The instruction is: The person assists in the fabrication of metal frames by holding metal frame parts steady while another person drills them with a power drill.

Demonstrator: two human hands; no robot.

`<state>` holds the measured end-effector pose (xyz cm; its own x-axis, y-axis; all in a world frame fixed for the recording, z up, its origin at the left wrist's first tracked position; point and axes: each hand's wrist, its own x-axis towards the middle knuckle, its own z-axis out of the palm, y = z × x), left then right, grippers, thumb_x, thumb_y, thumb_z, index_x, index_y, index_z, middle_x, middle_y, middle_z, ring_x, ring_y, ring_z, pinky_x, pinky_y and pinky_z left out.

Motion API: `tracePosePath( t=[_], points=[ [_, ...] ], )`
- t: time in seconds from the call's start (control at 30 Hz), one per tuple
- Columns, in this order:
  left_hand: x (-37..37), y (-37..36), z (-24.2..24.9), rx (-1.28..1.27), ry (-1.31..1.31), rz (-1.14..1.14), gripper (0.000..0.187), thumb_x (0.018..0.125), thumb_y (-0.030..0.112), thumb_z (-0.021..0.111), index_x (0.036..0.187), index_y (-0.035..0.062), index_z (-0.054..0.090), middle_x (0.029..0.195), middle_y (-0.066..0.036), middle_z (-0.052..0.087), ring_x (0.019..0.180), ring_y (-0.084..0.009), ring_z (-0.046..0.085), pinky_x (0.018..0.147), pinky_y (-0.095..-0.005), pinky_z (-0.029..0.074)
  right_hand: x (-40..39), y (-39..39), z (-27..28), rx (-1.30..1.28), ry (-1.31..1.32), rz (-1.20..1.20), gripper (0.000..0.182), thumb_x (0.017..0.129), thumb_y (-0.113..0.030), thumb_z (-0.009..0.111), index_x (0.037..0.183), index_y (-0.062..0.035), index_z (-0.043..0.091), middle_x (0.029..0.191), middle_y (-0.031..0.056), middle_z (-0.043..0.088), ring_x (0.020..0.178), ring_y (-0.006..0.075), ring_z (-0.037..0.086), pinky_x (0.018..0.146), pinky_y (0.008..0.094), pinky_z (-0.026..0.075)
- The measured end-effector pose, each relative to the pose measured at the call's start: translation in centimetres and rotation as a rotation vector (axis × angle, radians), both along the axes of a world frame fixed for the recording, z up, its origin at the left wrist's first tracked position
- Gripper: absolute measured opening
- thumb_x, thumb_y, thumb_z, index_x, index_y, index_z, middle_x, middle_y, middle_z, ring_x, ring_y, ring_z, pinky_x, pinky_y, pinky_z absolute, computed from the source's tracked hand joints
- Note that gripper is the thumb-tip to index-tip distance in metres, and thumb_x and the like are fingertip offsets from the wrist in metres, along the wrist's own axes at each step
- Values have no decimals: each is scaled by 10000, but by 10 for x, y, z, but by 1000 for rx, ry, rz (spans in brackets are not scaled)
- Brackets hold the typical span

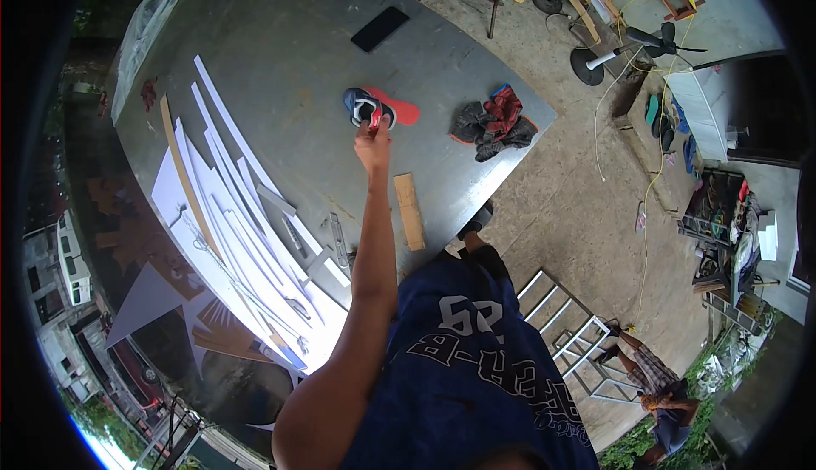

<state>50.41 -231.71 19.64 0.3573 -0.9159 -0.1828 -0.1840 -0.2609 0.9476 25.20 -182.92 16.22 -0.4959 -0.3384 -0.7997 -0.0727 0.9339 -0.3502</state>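
My left hand (372, 145) reaches out over the grey table (297, 143). Its fingers are closed on the near edge of what looks like a cap (361, 100), dark blue and white with a red brim (401, 112) to the right. The fingers partly cover it. Beyond it lies a black phone (380, 29). To its right sits a crumpled bundle of dark grey and red cloth (493, 123). Closer to my body is a flat brown strip of wood (409, 212). My right hand is not in view.
Long white strips (225, 134) and sheets pile up at the table's left, beside a metal tool (338, 239). Across the concrete floor are a fan (595, 64), a metal ladder-like frame (578, 342), and another person (667, 393) crouching beside it. A yellow cable (650, 215) crosses the floor.
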Motion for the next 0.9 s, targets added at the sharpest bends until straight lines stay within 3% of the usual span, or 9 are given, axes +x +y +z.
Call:
tracePosePath(
  t=[0.07,0.13,0.2,0.33,0.57,0.77,0.9],
  points=[
    [-20,-6,-1,-3,-316,-34,361,787,419,712,846,69,648,685,-141,666,653,-282,677,578,-394,511,-15,12,32,-22,40,17,306,830,-306,620,671,-45,597,533,38,490,448,163,472,431,347,388],
    [-39,-11,-2,-47,-583,-7,388,768,441,715,843,65,656,719,-184,675,736,-351,689,647,-445,528,-22,16,29,-21,40,43,302,830,-305,620,674,-47,598,532,36,488,447,161,470,429,345,387],
    [-52,-16,-5,5,-622,-37,378,771,457,706,868,94,665,744,-186,680,753,-380,679,674,-473,529,-19,4,8,2,11,48,298,830,-303,620,677,-48,599,532,34,486,445,158,468,427,342,385],
    [-64,-16,-13,145,-664,-77,372,778,457,702,909,111,664,777,-182,685,773,-399,673,694,-491,537,-32,1,7,2,10,90,290,830,-300,621,682,-51,600,532,31,482,443,153,464,424,337,383],
    [-61,-13,-28,148,-641,-119,376,796,464,686,965,129,646,815,-188,686,777,-400,673,681,-491,541,-45,-3,5,8,8,128,277,830,-295,621,692,-56,602,531,24,475,437,145,457,419,329,378],
    [-55,-5,1,205,-664,-225,423,809,422,674,1101,135,568,868,-184,692,808,-398,671,711,-496,533,-57,-4,11,3,14,148,265,830,-291,621,700,-61,604,531,19,469,433,138,451,414,321,374],
    [-53,34,35,176,-499,-165,407,802,349,687,1094,110,537,852,-167,691,807,-386,670,721,-481,527,-60,-9,13,1,16,151,257,830,-288,622,706,-64,605,531,16,466,430,133,447,410,316,371]
  ],
)
